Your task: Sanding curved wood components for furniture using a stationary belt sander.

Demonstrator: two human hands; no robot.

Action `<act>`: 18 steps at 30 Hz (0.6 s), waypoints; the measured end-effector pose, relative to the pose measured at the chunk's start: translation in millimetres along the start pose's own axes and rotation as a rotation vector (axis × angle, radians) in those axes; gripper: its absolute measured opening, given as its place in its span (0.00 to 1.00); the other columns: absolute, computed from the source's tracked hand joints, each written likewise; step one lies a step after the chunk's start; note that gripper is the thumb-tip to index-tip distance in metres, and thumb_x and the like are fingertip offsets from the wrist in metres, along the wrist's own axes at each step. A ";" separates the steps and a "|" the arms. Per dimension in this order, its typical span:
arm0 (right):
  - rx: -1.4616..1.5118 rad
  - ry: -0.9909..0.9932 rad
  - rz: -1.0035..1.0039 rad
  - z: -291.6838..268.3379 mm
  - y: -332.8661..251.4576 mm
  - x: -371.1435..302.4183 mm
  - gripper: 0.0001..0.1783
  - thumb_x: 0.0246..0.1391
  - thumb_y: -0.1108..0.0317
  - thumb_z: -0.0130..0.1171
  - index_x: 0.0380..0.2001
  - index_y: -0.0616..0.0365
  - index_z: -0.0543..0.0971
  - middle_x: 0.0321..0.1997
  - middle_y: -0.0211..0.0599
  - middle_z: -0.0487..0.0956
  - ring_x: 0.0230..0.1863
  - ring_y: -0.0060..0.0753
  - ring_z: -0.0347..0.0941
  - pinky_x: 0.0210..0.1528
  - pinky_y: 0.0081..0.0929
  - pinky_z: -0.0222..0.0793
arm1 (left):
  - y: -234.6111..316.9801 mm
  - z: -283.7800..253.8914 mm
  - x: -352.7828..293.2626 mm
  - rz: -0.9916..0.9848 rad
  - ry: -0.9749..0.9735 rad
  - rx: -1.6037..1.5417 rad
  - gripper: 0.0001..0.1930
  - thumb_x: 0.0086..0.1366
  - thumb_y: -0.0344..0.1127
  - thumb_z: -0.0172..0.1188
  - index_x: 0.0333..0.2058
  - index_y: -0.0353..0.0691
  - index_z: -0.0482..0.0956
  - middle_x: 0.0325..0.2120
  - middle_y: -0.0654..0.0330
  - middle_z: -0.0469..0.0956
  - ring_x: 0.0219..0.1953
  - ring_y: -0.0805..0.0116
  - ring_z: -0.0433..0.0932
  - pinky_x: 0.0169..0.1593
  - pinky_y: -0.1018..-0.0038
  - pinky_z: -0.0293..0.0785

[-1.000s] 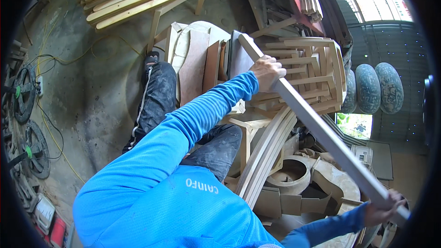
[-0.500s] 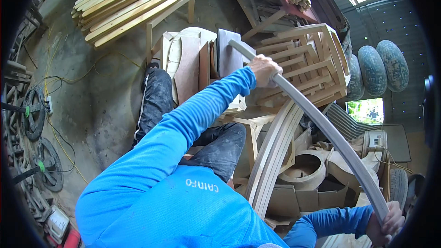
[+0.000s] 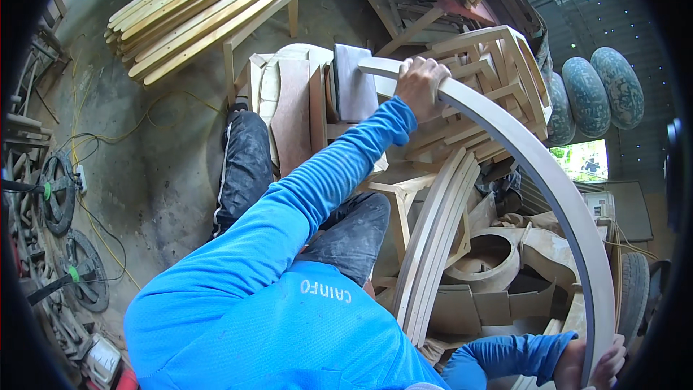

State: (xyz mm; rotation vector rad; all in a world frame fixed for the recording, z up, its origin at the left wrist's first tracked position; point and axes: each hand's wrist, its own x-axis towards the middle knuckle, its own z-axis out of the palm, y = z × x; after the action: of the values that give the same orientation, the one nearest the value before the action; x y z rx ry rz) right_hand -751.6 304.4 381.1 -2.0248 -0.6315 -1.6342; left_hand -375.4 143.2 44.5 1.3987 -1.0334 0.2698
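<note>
Through the head view I am holding one long curved wooden bar (image 3: 534, 159) in both hands, and it is arching from the middle of my view down to the lower right edge. My left hand (image 3: 422, 88) is gripping it near the far end, the grip clamped around the wood, with the blue sleeve (image 3: 346, 152) stretching back to the shoulder at lower left. My right hand (image 3: 605, 362) is holding the near end, its grip also clamped on the bar, fingers wrapping the outer side. The far tip is overlapping a grey rectangular pad (image 3: 350, 90) in my view; from here I cannot tell whether the two are touching. Inside the bar's arc, several more curved strips (image 3: 437, 238) are lying side by side, with a round hollow form (image 3: 499, 276) sitting to their right. Beyond the left hand, slatted wooden frames (image 3: 476, 105) are standing in a jumble, and at upper left a stack of pale curved slats (image 3: 209, 11) is resting on a wooden stand (image 3: 229, 65).
</note>
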 end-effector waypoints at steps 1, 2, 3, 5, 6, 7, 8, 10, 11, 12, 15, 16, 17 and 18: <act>-0.005 0.012 -0.003 3.6 2.3 -9.4 0.19 0.54 0.66 0.64 0.49 0.40 0.74 0.34 0.21 0.72 0.35 0.27 0.70 0.43 0.36 0.66 | -7.4 -5.0 8.9 -0.001 -0.067 -0.034 0.24 0.44 0.34 0.78 0.43 0.48 0.83 0.41 0.57 0.80 0.51 0.53 0.77 0.61 0.48 0.65; -0.043 0.050 -0.005 11.8 10.9 -21.7 0.21 0.53 0.66 0.65 0.51 0.39 0.75 0.34 0.21 0.72 0.36 0.27 0.70 0.44 0.35 0.66 | -18.0 -9.1 16.3 -0.005 -0.134 -0.056 0.23 0.43 0.33 0.77 0.42 0.47 0.82 0.41 0.56 0.80 0.51 0.52 0.77 0.60 0.49 0.65; -0.084 0.090 -0.007 13.8 16.4 -35.9 0.24 0.52 0.65 0.65 0.54 0.38 0.76 0.34 0.21 0.71 0.37 0.28 0.70 0.46 0.35 0.66 | -25.5 -10.1 20.0 0.032 -0.034 -0.007 0.20 0.44 0.28 0.72 0.39 0.45 0.80 0.36 0.55 0.80 0.48 0.49 0.77 0.57 0.54 0.68; -0.288 0.318 -0.036 14.8 -0.2 -69.3 0.29 0.52 0.60 0.68 0.59 0.38 0.77 0.40 0.25 0.76 0.41 0.31 0.72 0.51 0.43 0.67 | -37.3 -6.7 23.7 0.065 -0.020 0.017 0.22 0.43 0.26 0.73 0.40 0.46 0.79 0.37 0.55 0.80 0.48 0.49 0.77 0.58 0.55 0.68; -0.339 0.360 0.128 24.6 -6.1 -85.2 0.29 0.55 0.59 0.68 0.60 0.43 0.77 0.44 0.30 0.78 0.44 0.33 0.73 0.52 0.45 0.68 | -41.7 -4.8 22.4 0.083 -0.041 0.034 0.22 0.43 0.26 0.73 0.40 0.46 0.79 0.37 0.55 0.80 0.48 0.49 0.77 0.58 0.55 0.68; -0.385 0.403 0.296 31.2 -10.9 -100.0 0.29 0.57 0.58 0.68 0.62 0.48 0.77 0.49 0.35 0.79 0.46 0.34 0.74 0.53 0.47 0.69 | -45.2 -3.1 20.0 0.088 -0.019 0.060 0.24 0.41 0.25 0.73 0.41 0.46 0.79 0.38 0.56 0.79 0.48 0.50 0.77 0.60 0.54 0.67; -0.406 0.430 0.298 15.5 -27.8 -115.4 0.29 0.57 0.58 0.68 0.62 0.48 0.77 0.49 0.35 0.79 0.46 0.34 0.74 0.53 0.47 0.69 | -42.3 2.8 16.7 0.094 -0.003 0.062 0.26 0.40 0.24 0.74 0.41 0.47 0.79 0.39 0.56 0.79 0.49 0.50 0.76 0.61 0.53 0.66; 0.156 0.586 1.071 -181.1 -154.8 -164.7 0.42 0.57 0.59 0.69 0.71 0.46 0.60 0.66 0.47 0.57 0.60 0.58 0.64 0.55 0.63 0.71 | -32.2 12.1 8.2 0.122 -0.067 0.044 0.28 0.38 0.24 0.75 0.41 0.48 0.79 0.40 0.57 0.78 0.50 0.50 0.75 0.63 0.51 0.64; 0.524 0.645 1.435 -178.0 -171.6 -197.0 0.49 0.58 0.59 0.70 0.75 0.46 0.51 0.74 0.53 0.45 0.66 0.70 0.59 0.55 0.71 0.72 | -36.2 8.5 2.8 0.128 -0.104 0.080 0.29 0.37 0.24 0.76 0.42 0.49 0.79 0.41 0.57 0.78 0.51 0.51 0.75 0.65 0.49 0.63; 0.904 0.678 1.767 -195.1 -199.1 -220.8 0.57 0.58 0.59 0.70 0.79 0.45 0.43 0.82 0.60 0.34 0.73 0.82 0.53 0.56 0.79 0.72 | -36.6 11.5 -2.2 0.136 -0.128 0.066 0.31 0.35 0.24 0.78 0.42 0.49 0.79 0.41 0.58 0.77 0.52 0.51 0.74 0.67 0.47 0.60; 0.412 -0.067 1.419 -88.4 -161.6 -218.9 0.47 0.68 0.64 0.58 0.79 0.53 0.42 0.80 0.71 0.39 0.71 0.82 0.57 0.49 0.71 0.81 | -37.2 5.6 -13.5 0.192 -0.160 0.144 0.31 0.34 0.26 0.78 0.42 0.50 0.79 0.41 0.58 0.77 0.51 0.50 0.74 0.67 0.46 0.59; 0.458 0.046 1.472 -111.5 -188.3 -250.7 0.43 0.72 0.60 0.51 0.78 0.58 0.40 0.77 0.73 0.50 0.69 0.75 0.64 0.45 0.59 0.86 | -34.8 9.7 -15.8 0.213 -0.171 0.138 0.30 0.34 0.27 0.79 0.41 0.49 0.79 0.41 0.57 0.77 0.51 0.49 0.74 0.67 0.46 0.58; 0.457 0.068 1.477 -112.8 -200.5 -268.2 0.43 0.72 0.60 0.51 0.78 0.58 0.40 0.77 0.73 0.50 0.69 0.75 0.64 0.45 0.59 0.86 | -39.1 11.2 -19.6 0.217 -0.191 0.134 0.30 0.34 0.27 0.79 0.41 0.49 0.79 0.41 0.57 0.77 0.51 0.49 0.74 0.67 0.46 0.58; 0.097 0.314 1.512 -113.2 -208.3 -282.1 0.43 0.72 0.57 0.50 0.78 0.57 0.40 0.74 0.73 0.57 0.65 0.70 0.70 0.45 0.56 0.86 | -45.2 11.1 -23.3 0.232 -0.182 0.130 0.30 0.34 0.28 0.79 0.41 0.49 0.79 0.42 0.56 0.77 0.51 0.49 0.74 0.67 0.46 0.58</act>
State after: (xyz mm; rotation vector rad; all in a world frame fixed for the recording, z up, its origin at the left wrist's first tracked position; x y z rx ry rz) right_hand -1019.2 381.2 139.7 -1.3459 0.7887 -0.8277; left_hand -361.5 132.8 -4.6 1.4394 -1.3523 0.3905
